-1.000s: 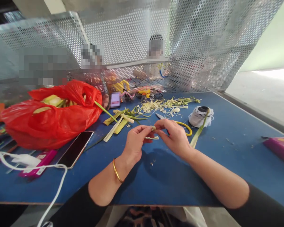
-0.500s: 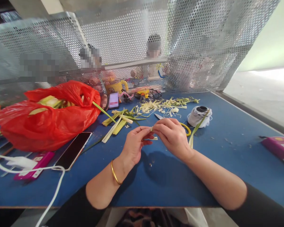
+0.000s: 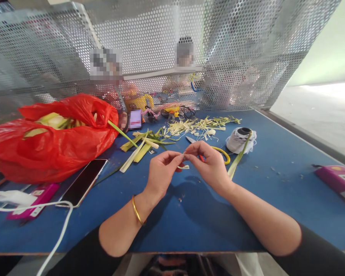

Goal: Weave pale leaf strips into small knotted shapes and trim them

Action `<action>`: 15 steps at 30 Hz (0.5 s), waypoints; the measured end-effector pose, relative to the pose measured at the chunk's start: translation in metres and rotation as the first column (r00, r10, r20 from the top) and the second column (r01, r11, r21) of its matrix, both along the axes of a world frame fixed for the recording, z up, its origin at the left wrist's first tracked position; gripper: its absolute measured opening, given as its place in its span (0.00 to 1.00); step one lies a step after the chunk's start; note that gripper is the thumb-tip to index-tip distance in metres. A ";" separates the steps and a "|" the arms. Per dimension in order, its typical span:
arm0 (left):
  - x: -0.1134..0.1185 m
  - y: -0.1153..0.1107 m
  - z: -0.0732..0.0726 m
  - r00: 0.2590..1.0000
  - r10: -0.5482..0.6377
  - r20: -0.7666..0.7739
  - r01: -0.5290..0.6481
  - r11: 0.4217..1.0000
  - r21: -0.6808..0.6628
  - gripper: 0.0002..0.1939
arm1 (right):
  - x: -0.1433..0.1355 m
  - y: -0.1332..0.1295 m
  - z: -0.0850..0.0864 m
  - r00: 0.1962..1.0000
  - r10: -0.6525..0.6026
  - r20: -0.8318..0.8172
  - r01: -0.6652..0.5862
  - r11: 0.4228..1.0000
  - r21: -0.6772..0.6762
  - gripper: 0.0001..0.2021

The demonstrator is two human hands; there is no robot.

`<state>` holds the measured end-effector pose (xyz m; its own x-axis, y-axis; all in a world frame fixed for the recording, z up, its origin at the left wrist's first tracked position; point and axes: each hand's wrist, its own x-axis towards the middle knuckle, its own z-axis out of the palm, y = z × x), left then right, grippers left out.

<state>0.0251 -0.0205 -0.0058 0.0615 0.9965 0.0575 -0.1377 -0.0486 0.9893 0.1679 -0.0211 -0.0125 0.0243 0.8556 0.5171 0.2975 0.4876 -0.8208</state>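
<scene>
Sticking out from the left hand (image 3: pixel 161 172) is a small pale strip (image 3: pixel 184 167), held up over the middle of the table. The left thumb and fingers are pinched closed on it. The right hand (image 3: pixel 209 164) is pinched closed too, and its fingertips touch the left ones. What sits between the tips is too small to tell. A gold bangle (image 3: pixel 137 211) is on the left wrist.

Just behind the right hand are scissors (image 3: pixel 223 152) with a yellow handle. A long leaf (image 3: pixel 237 164) leans on a fat spool (image 3: pixel 235 143) of white thread.

On the left, a big red bag (image 3: pixel 83 149) has yellow-green leaf pieces (image 3: pixel 53 120) in it. Flat leaf strips (image 3: pixel 143 152) and a pile of little scraps (image 3: pixel 186 126) lie behind the hands.

The table (image 3: pixel 276 199) is blue. A dark phone (image 3: pixel 83 182) lies near the bag, with a white cord (image 3: pixel 61 234) beside it. At the back stands a metal screen (image 3: pixel 155 42) full of holes, with people behind it.
</scene>
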 end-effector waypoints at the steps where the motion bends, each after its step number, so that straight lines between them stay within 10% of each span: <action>1: -0.001 0.001 -0.001 0.999 0.004 -0.035 -0.003 1.000 0.021 0.08 | 0.000 0.000 0.000 1.000 0.007 -0.008 -0.007 1.000 -0.009 0.02; 15: -0.021 0.013 0.009 0.762 0.180 -0.622 0.186 0.859 0.476 0.07 | 0.005 0.009 -0.002 0.993 0.113 -0.040 -0.120 0.944 -0.308 0.12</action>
